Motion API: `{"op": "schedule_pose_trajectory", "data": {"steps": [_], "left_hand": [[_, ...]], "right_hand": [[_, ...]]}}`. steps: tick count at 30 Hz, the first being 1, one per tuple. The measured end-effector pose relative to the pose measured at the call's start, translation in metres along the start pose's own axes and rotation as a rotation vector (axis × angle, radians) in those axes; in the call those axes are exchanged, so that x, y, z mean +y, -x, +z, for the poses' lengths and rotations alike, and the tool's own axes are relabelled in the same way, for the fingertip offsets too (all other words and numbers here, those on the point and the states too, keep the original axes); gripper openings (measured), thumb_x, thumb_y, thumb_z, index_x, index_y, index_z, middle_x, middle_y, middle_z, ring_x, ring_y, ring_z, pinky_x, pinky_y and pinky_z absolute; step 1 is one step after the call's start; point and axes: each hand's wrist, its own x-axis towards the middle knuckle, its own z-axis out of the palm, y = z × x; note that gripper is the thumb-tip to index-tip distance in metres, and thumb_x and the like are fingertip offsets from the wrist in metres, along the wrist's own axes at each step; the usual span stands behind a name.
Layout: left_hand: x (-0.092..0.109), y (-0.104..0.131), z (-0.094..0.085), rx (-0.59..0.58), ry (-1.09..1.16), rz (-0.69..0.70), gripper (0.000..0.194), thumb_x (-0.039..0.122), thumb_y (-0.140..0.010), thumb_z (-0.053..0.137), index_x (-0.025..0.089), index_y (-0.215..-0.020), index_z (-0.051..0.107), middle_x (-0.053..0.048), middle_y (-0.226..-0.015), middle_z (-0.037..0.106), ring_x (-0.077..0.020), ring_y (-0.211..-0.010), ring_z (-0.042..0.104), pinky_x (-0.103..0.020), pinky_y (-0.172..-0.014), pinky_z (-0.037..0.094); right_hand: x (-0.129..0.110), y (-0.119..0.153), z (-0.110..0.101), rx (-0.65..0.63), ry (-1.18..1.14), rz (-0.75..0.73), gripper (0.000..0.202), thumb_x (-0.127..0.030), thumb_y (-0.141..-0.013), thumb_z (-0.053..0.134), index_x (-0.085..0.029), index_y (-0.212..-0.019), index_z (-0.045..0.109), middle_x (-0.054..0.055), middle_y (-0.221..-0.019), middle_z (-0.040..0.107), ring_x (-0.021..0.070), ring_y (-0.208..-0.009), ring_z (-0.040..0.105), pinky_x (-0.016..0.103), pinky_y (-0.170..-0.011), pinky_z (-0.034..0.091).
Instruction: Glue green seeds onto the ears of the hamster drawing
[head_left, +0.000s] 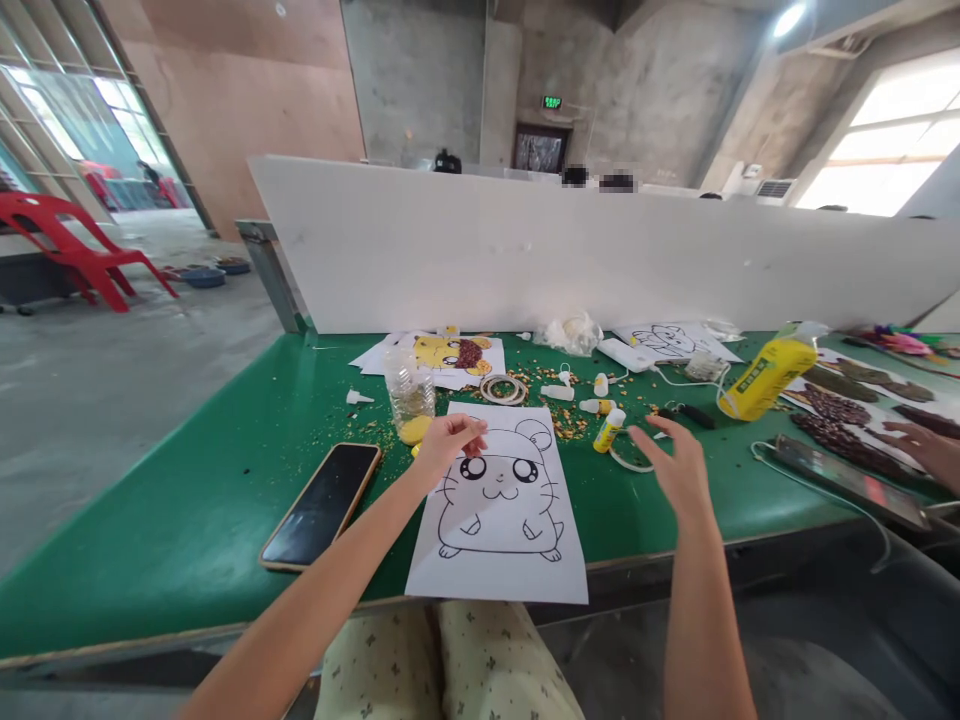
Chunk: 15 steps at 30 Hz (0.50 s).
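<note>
A white sheet (500, 510) with a black outline drawing of a hamster lies at the table's front edge. My left hand (452, 447) is over the sheet's upper left part, its fingers pinched together; what they hold, if anything, is too small to make out. To the right of the sheet, my right hand (673, 462) is raised with thumb and fingers apart and nothing between them. Just left of it a small yellow and white glue bottle (609, 430) stands tilted. Behind my left hand is a clear plastic jar (410, 395) with yellow grains at its bottom.
A phone (322, 508) lies left of the sheet. Behind are a partly filled hamster picture (450, 356), scattered grains, small bottles and a tape roll (503, 389). At right are a large yellow bottle (772, 372) and another person's hand (926, 448). A white partition (525, 250) rises behind.
</note>
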Motion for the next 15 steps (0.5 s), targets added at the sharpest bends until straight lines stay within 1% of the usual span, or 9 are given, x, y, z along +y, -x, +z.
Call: {"op": "schedule_pose_trajectory", "data": {"steps": [2, 3, 5, 6, 7, 8, 10, 12, 15], "left_hand": [[0.002, 0.003, 0.004, -0.075, -0.109, 0.061, 0.040, 0.052, -0.082, 0.050, 0.014, -0.076, 0.063, -0.008, -0.075, 0.068, -0.0203, -0.074, 0.063, -0.035, -0.071, 0.050], [0.004, 0.005, 0.007, -0.116, -0.154, 0.099, 0.039, 0.052, -0.081, 0.053, 0.015, -0.080, 0.065, -0.009, -0.086, 0.069, -0.0238, -0.090, 0.062, -0.039, -0.084, 0.046], [0.005, 0.011, 0.014, -0.230, -0.275, 0.196, 0.035, 0.050, -0.076, 0.060, 0.022, -0.097, 0.067, -0.006, -0.117, 0.062, -0.0271, -0.123, 0.043, -0.043, -0.106, 0.025], [0.005, 0.015, 0.018, -0.306, -0.357, 0.248, 0.040, 0.048, -0.078, 0.059, 0.025, -0.110, 0.062, -0.004, -0.130, 0.052, -0.0259, -0.131, 0.031, -0.043, -0.110, 0.015], [0.005, 0.019, 0.023, -0.415, -0.559, 0.334, 0.047, 0.049, -0.084, 0.050, 0.028, -0.126, 0.050, -0.002, -0.141, 0.039, -0.0243, -0.136, 0.021, -0.044, -0.112, 0.009], [0.004, 0.022, 0.026, -0.500, -0.724, 0.382, 0.052, 0.049, -0.088, 0.043, 0.027, -0.135, 0.039, -0.002, -0.147, 0.028, -0.0237, -0.138, 0.013, -0.044, -0.112, 0.006], [0.002, 0.029, 0.031, -0.582, -0.886, 0.369, 0.050, 0.046, -0.092, 0.033, 0.027, -0.139, 0.031, -0.001, -0.149, 0.022, -0.0240, -0.139, 0.009, -0.045, -0.112, 0.005], [0.002, 0.034, 0.033, -0.599, -0.815, 0.276, 0.049, 0.045, -0.091, 0.036, 0.028, -0.137, 0.036, -0.001, -0.147, 0.027, -0.0266, -0.138, 0.014, -0.047, -0.111, 0.006], [0.011, 0.035, 0.033, -0.526, -0.470, 0.119, 0.045, 0.045, -0.077, 0.060, 0.025, -0.116, 0.060, -0.005, -0.135, 0.048, -0.0338, -0.132, 0.027, -0.052, -0.108, 0.007]], "right_hand": [[0.007, -0.011, 0.009, -0.200, 0.076, -0.009, 0.048, -0.050, -0.064, 0.065, -0.017, -0.098, 0.062, 0.012, -0.103, 0.063, 0.0286, -0.098, 0.053, 0.041, -0.082, 0.039], [0.008, -0.015, 0.015, -0.288, 0.081, -0.019, 0.043, -0.049, -0.065, 0.064, -0.017, -0.094, 0.062, 0.011, -0.099, 0.064, 0.0281, -0.094, 0.055, 0.040, -0.080, 0.039], [0.005, -0.021, 0.026, -0.401, 0.066, -0.021, 0.032, -0.044, -0.071, 0.059, -0.018, -0.088, 0.062, 0.009, -0.090, 0.065, 0.0250, -0.083, 0.057, 0.037, -0.073, 0.041], [0.003, -0.022, 0.030, -0.422, 0.053, -0.018, 0.029, -0.043, -0.073, 0.057, -0.018, -0.088, 0.061, 0.008, -0.087, 0.065, 0.0232, -0.079, 0.057, 0.035, -0.070, 0.041], [0.001, -0.022, 0.033, -0.430, 0.043, -0.017, 0.029, -0.042, -0.075, 0.055, -0.019, -0.090, 0.061, 0.006, -0.085, 0.065, 0.0213, -0.075, 0.057, 0.032, -0.067, 0.041], [-0.002, -0.021, 0.035, -0.428, 0.029, -0.014, 0.031, -0.043, -0.076, 0.053, -0.019, -0.094, 0.060, 0.005, -0.082, 0.064, 0.0195, -0.072, 0.057, 0.030, -0.064, 0.041], [-0.007, -0.018, 0.035, -0.441, -0.028, 0.005, 0.038, -0.047, -0.079, 0.050, -0.019, -0.104, 0.059, 0.002, -0.072, 0.060, 0.0159, -0.063, 0.054, 0.027, -0.057, 0.040], [-0.015, -0.014, 0.035, -0.487, -0.133, 0.041, 0.046, -0.051, -0.080, 0.049, -0.019, -0.112, 0.057, -0.002, -0.063, 0.053, 0.0131, -0.054, 0.048, 0.025, -0.050, 0.037], [-0.030, -0.003, 0.040, -0.565, -0.366, 0.103, 0.048, -0.052, -0.076, 0.054, -0.019, -0.111, 0.054, -0.004, -0.062, 0.047, 0.0104, -0.047, 0.042, 0.023, -0.042, 0.032]]}}
